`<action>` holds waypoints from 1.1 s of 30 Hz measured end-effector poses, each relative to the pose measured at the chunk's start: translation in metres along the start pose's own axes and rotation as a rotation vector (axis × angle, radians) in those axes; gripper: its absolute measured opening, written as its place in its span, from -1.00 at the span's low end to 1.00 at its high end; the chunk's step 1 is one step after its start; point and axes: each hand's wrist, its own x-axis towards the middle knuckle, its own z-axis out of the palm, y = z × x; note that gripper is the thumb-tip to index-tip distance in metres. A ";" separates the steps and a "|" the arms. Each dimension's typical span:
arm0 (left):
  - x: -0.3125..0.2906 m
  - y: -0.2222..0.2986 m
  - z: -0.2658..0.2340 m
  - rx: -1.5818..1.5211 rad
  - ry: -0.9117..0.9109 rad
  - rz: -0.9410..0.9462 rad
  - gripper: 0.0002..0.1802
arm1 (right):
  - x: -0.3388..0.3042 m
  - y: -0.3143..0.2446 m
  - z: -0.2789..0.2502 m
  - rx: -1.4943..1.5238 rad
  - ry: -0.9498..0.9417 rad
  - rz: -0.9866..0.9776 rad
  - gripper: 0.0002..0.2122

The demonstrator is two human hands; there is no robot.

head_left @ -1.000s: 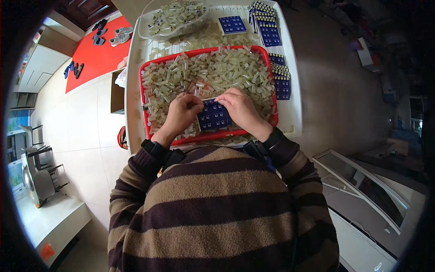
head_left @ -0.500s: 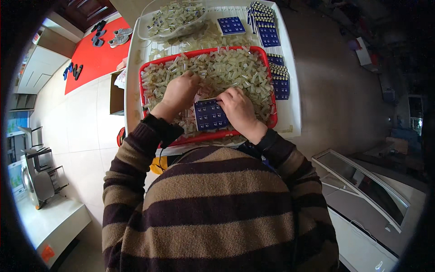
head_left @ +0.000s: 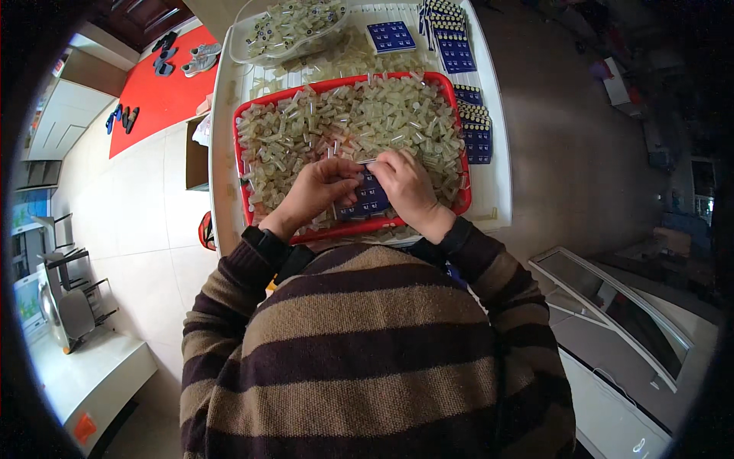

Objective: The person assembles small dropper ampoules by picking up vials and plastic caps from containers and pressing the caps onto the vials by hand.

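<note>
A blue card with rows of small white marks lies over the near part of a red-rimmed tray full of small, clear, yellowish tubes. My right hand grips the card by its upper right edge, thumb and fingers pinched together. At the card's upper left is my left hand, its thumb and forefinger closed at the top edge beside the right fingertips. Whatever lies between those left fingers is too small to make out. Both hands cover parts of the card.
Stacked blue cards with pale round tops stand along the right side of the white table. Behind the tray are a single blue card stack and a clear tub of tubes with dark ends. Loose tubes lie around the tub.
My left hand has come from the tubes in the tray to the card's top edge, moving right and toward me. The right hand keeps its grip on the card.
</note>
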 end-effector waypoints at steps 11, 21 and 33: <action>-0.001 -0.003 -0.003 -0.006 0.005 0.026 -0.82 | 0.011 -0.003 -0.001 0.241 0.040 0.268 -0.90; -0.002 0.001 -0.005 0.021 -0.004 0.035 -0.82 | 0.014 -0.002 -0.003 0.063 -0.033 0.136 -0.88; 0.000 -0.004 -0.008 0.002 -0.016 0.054 -0.84 | 0.018 -0.010 -0.002 0.600 -0.137 0.403 -0.91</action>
